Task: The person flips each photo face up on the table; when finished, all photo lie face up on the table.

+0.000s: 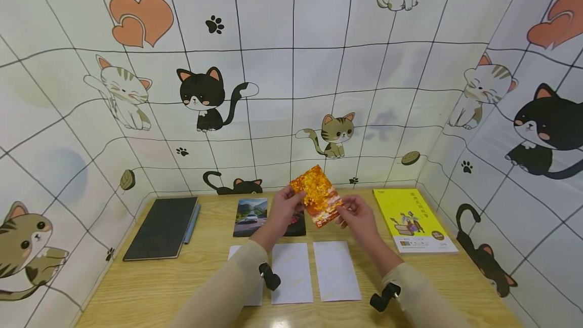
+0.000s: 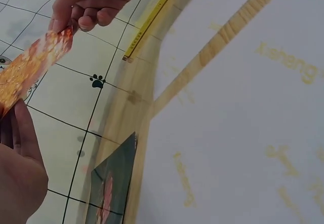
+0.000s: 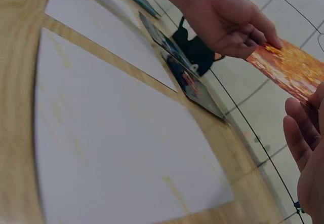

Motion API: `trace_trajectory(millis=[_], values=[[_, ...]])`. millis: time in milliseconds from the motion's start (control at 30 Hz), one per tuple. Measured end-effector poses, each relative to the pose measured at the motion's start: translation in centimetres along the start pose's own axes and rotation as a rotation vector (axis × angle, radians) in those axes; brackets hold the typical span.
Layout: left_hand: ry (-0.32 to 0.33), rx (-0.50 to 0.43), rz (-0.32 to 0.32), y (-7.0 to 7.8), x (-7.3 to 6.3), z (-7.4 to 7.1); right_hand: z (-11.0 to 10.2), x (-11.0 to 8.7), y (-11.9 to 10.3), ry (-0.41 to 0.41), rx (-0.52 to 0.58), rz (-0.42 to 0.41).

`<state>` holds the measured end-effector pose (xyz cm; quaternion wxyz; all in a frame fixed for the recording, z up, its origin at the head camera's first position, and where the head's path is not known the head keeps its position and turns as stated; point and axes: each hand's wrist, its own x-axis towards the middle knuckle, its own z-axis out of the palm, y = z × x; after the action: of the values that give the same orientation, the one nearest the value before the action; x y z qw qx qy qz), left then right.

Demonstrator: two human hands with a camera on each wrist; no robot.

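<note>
Both hands hold up a photo print (image 1: 316,196) of orange-yellow foliage, tilted above the table. My left hand (image 1: 283,212) pinches its left edge between thumb and fingers. At the lower right corner, my right hand (image 1: 361,218) grips the print the same way. Behind the left hand lie a photo of a car on a road (image 1: 250,216) and a dark photo with a reddish subject (image 1: 297,225), the latter partly covered by that hand. Nearer to me are three white sheets in a row: a left one (image 1: 255,295) mostly under the sleeve, a middle one (image 1: 291,273) and a right one (image 1: 337,271).
A black notebook (image 1: 161,229) with a blue pen-like stick (image 1: 192,224) beside it lies at the left of the wooden table (image 1: 136,292). On the right is a yellow book (image 1: 412,219). Cat-patterned cloth walls (image 1: 273,75) enclose the back and sides.
</note>
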<state>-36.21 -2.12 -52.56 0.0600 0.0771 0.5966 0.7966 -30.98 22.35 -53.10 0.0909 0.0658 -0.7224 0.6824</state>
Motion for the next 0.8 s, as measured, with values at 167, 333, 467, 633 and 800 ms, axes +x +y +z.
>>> trace_trajectory(millis=[167, 333, 467, 633, 800], values=[[0.072, -0.013, 0.045, 0.2, 0.4, 0.2, 1.3, -1.1, 0.1, -0.036, -0.010, 0.010], [0.102, 0.001, 0.045, 0.5, 0.3, 0.3, 2.0, -1.3, 0.1, -0.024, -0.021, 0.043], [0.100, 0.045, 0.031, 0.6, 0.3, 0.3, 1.7, -0.4, -0.5, -0.015, -0.053, 0.011], [0.050, 0.095, 0.010, 0.4, 0.3, 0.4, 1.0, 1.0, -1.9, -0.050, -0.097, -0.059], [0.001, 0.104, -0.003, 0.4, 0.3, 0.5, 0.5, 1.8, -2.4, -0.088, -0.107, -0.058]])
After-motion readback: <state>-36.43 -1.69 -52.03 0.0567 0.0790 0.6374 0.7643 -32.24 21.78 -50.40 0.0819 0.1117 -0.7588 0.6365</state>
